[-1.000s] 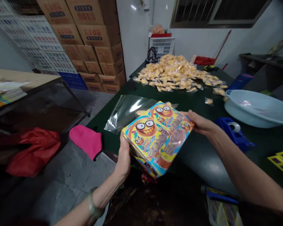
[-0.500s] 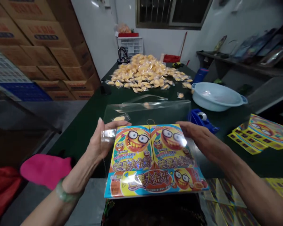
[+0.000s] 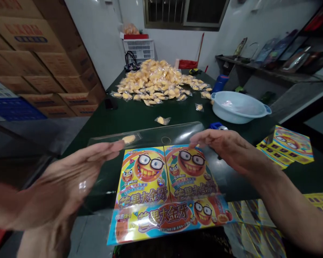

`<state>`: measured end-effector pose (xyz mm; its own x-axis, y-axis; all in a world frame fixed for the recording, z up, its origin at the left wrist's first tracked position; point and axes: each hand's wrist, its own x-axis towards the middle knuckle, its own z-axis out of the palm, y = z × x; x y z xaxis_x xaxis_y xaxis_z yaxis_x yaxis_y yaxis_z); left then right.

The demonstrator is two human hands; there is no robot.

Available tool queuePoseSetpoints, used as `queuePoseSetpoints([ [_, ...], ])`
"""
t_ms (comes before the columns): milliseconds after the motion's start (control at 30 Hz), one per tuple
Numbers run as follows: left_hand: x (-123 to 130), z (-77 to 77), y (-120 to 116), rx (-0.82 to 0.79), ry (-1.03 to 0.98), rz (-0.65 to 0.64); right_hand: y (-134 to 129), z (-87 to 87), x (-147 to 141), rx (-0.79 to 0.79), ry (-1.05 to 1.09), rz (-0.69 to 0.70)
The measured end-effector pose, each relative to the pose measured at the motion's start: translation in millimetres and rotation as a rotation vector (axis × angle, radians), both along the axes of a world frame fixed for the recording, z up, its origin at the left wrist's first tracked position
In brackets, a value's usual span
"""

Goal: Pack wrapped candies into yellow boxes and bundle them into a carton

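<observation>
A bright yellow, blue and orange candy display box (image 3: 161, 215) with two cartoon-face panels lies in front of me at the table's near edge. It sits inside a clear plastic bag (image 3: 181, 133) whose loose end spreads flat beyond it. My left hand (image 3: 80, 175), partly blurred, is beside the box's left edge with its fingers stretched out. On the other side, my right hand (image 3: 228, 148) has its fingers extended at the box's upper right corner, the fingertips seeming to touch the film. A wrapped yellow candy (image 3: 129, 138) shows near my left fingertips.
Wrapped yellow candies (image 3: 156, 79) are heaped at the table's back. A light blue basin (image 3: 239, 114) stands right, with a blue tape dispenser (image 3: 215, 125) partly hidden by my right hand. Printed cartons (image 3: 293, 143) lie farther right. Cardboard boxes (image 3: 32, 36) are stacked on the left.
My left hand has let go of the bag and moved left, its fingers straightened. The box now rests lower and nearer me. The bag's loose end has settled flatter.
</observation>
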<state>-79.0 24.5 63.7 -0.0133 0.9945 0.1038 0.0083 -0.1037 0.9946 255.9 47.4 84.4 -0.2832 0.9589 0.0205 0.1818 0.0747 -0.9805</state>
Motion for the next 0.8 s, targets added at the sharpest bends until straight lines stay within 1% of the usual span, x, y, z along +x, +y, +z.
queuePoseSetpoints([
  [67, -8, -6.7, -11, 0.048, 0.031, 0.04, -6, 0.7, -2, -0.01, 0.013, 0.045],
  [100, -8, -7.9, -15, 0.071, 0.026, 0.054, -8, 1.5, -5, -0.014, 0.053, 0.075],
  [133, -6, -7.1, -18, 0.094, 0.014, 0.038, -8, 2.6, -7, -0.008, 0.102, 0.092],
  [200, 4, 0.7, -18, 0.161, -0.036, -0.018, -6, 5.1, -13, 0.016, 0.161, 0.068],
  [267, 20, 13.7, -11, 0.192, -0.062, -0.025, 2, 6.5, -16, 0.052, 0.16, -0.007],
  [333, 35, 26.2, 1, 0.155, -0.092, 0.014, 13, 5.6, -17, 0.09, 0.141, -0.058],
  [400, 45, 32.7, 15, 0.107, -0.14, 0.04, 24, 2.3, -15, 0.144, 0.141, -0.067],
  [467, 49, 31.5, 28, 0.085, -0.17, 0.055, 33, -2.3, -13, 0.191, 0.142, -0.058],
  [567, 48, 20.8, 43, 0.066, -0.185, 0.08, 42, -8.7, -11, 0.196, 0.164, -0.048],
  [667, 47, 12.4, 50, 0.075, -0.202, 0.069, 48, -12.6, -12, 0.229, 0.232, -0.041],
  [733, 48, 11.2, 51, 0.12, -0.215, 0.057, 54, -14.5, -12, 0.286, 0.264, -0.039],
  [800, 50, 11.2, 53, 0.13, -0.213, 0.037, 60, -17.3, -12, 0.307, 0.271, -0.052],
])
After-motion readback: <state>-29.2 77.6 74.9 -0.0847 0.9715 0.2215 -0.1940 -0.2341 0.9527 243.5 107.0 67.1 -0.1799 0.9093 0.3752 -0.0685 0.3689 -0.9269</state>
